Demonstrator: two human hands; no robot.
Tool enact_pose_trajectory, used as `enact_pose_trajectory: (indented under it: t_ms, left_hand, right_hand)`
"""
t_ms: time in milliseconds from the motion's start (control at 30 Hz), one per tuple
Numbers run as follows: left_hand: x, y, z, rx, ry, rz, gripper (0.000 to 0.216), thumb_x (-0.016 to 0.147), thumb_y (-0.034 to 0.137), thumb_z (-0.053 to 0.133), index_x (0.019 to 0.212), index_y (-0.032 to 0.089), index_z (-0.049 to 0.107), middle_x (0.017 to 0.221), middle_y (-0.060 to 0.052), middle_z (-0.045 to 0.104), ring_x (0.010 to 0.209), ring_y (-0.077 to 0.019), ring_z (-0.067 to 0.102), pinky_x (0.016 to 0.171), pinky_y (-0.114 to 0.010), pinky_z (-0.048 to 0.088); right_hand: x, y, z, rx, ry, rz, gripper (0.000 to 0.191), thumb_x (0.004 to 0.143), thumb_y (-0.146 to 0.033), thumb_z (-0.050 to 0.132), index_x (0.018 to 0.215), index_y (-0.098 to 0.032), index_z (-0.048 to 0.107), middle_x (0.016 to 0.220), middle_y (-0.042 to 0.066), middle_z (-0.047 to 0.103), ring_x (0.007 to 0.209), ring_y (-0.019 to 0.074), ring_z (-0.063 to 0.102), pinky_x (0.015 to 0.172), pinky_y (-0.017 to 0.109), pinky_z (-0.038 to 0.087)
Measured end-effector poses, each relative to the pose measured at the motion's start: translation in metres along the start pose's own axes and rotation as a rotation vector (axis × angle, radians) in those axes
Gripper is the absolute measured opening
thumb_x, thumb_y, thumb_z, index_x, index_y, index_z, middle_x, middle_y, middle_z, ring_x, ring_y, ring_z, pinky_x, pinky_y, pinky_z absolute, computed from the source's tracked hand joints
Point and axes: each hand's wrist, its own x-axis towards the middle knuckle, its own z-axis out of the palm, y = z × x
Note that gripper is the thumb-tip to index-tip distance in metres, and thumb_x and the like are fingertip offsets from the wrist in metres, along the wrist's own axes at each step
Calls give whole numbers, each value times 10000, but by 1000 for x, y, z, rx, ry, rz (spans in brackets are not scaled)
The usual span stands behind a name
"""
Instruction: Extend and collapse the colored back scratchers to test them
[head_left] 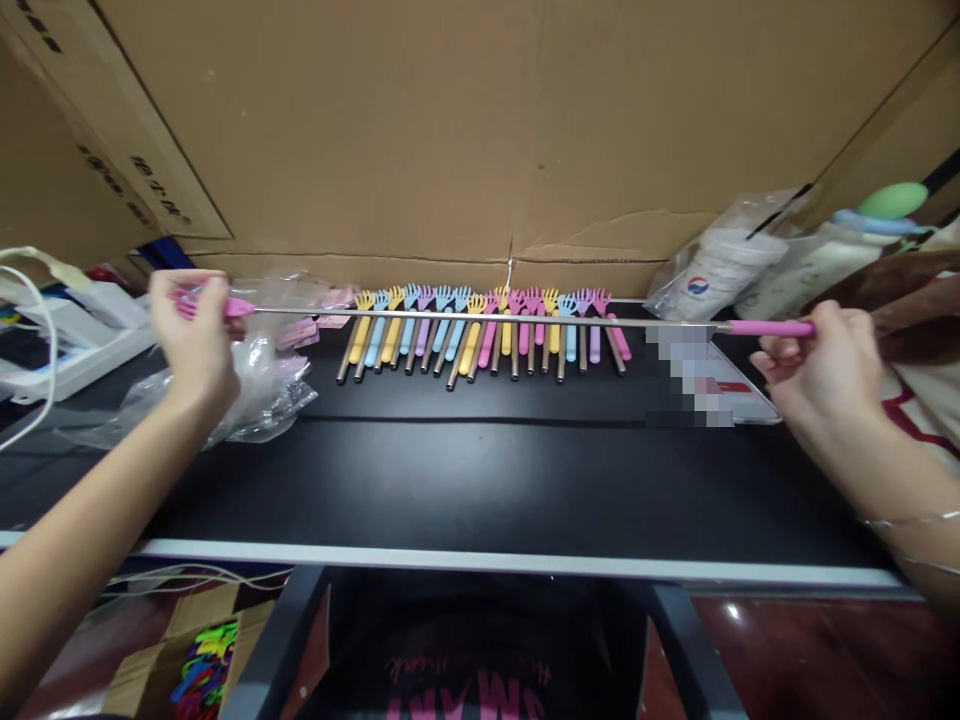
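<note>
I hold a pink telescopic back scratcher [487, 317] stretched out wide above the black table [480, 480]. My left hand [193, 335] is closed on its pink claw end at the left. My right hand [821, 365] is closed on its pink handle at the right. The thin metal rod runs level between them. Behind the rod, several collapsed back scratchers [480, 335] in yellow, blue, purple and pink lie side by side in a row on the table.
Crumpled clear plastic bags [255, 385] lie beside my left hand. A white device with a cable [67, 335] sits far left. Bagged goods [720, 265] and a card [720, 385] are at the right. A cardboard wall [480, 130] closes the back. A box of coloured pieces [202, 665] sits below.
</note>
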Motion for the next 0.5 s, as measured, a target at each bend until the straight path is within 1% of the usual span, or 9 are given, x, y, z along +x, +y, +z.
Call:
enact_pose_trajectory:
  t_ms: [67,200,300,367,467,500]
  left_hand:
    - [-10,2,11,-5,-127,9,152,756,186,588,861,167,479,627,59,480,447,-66,438,412,-181,328]
    - [-36,14,34,-21,-329,20,174,765,259,614,881,192,504,582,49,506,453,-86,461,453,-204,384]
    - [-54,21,45,-32,-496,-34,241,756,292,645,930,219,495,593,34,536,488,-117,503,473,-226,417]
    - [-60,23,47,-48,-547,-55,285,744,305,658,949,237,472,589,34,540,483,-130,503,472,-239,426]
    - [-67,24,47,-43,-568,-28,318,739,329,667,963,252,454,596,37,543,488,-134,511,483,-242,434]
    - [-71,26,47,-45,-597,-24,329,746,341,665,973,254,444,608,36,552,498,-134,521,487,-241,434]
  right_hand:
    - [-16,3,10,8,-95,-12,263,785,-265,596,712,-240,344,472,-90,327,435,87,322,419,195,303]
    - [-49,6,28,39,-250,-66,366,684,-358,689,712,-247,342,443,-93,346,444,94,307,413,197,294]
    - [-67,4,36,44,-388,-100,343,654,-335,691,748,-260,369,461,-94,398,441,97,312,420,205,305]
    - [-73,2,37,36,-423,-114,317,646,-292,676,758,-261,382,474,-94,419,440,95,327,428,209,316]
    - [-75,0,36,27,-445,-121,287,632,-236,651,757,-251,393,493,-90,433,445,88,357,439,209,328]
    - [-76,1,36,24,-467,-120,277,636,-227,643,761,-247,397,500,-87,442,449,87,372,441,210,330]
